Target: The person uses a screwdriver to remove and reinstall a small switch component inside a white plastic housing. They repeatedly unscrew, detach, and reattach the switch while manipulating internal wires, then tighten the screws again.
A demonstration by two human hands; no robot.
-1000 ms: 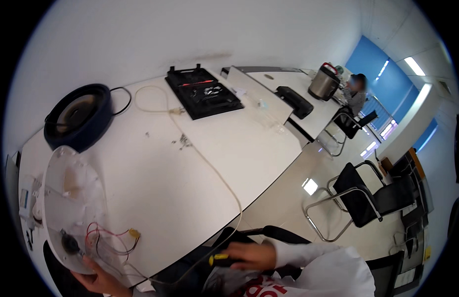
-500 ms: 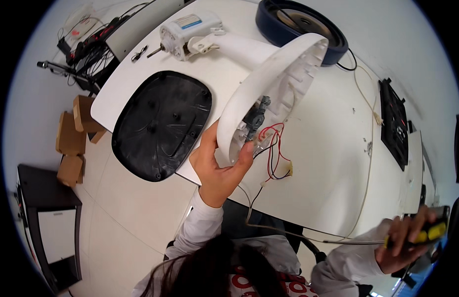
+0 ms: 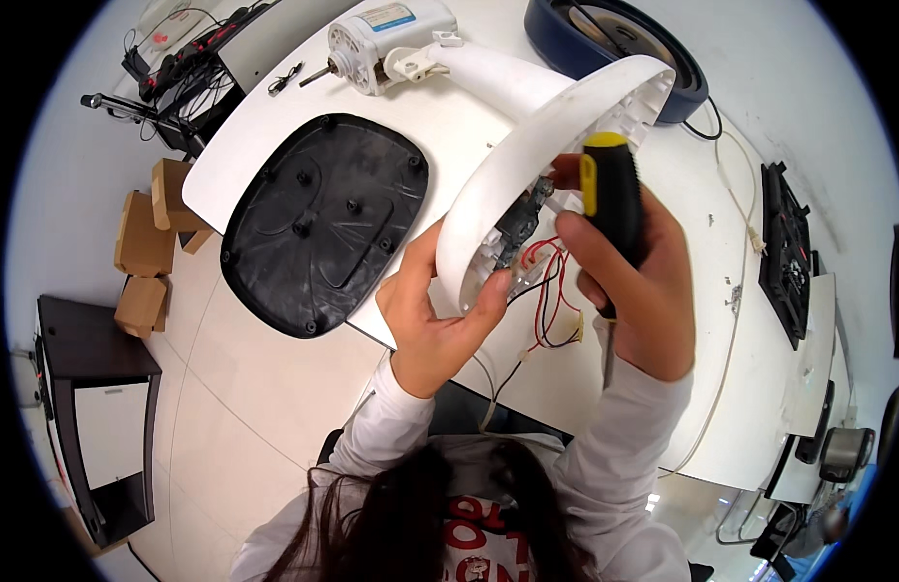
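Note:
A white fan stand is tipped so its hollow, ribbed base point(image 3: 527, 145) faces right. My left hand point(image 3: 425, 320) grips the near end of the base rim, thumb inside. A dark switch-like part point(image 3: 520, 228) sits within, with red and black wires point(image 3: 545, 315) trailing below it. My right hand point(image 3: 658, 310) holds a screwdriver point(image 3: 614, 184) by its black and yellow handle, the shaft pointing back toward me. The thumb and index finger of that hand reach to the dark part; whether they pinch it cannot be made out. At the stand's other end is a white motor point(image 3: 386, 48).
A black base cover point(image 3: 323, 228) lies left of the stand, overhanging the table edge. Behind stands a round dark-blue object point(image 3: 697, 87). On the right are small screws point(image 3: 733, 296), a cable point(image 3: 726, 378) and an open black tool case point(image 3: 787, 252). Cardboard boxes point(image 3: 144, 238) stand at left.
My right hand has come from the far lower right to the base, bringing the screwdriver, now turned with its shaft toward me. The left hand keeps its grip on the rim.

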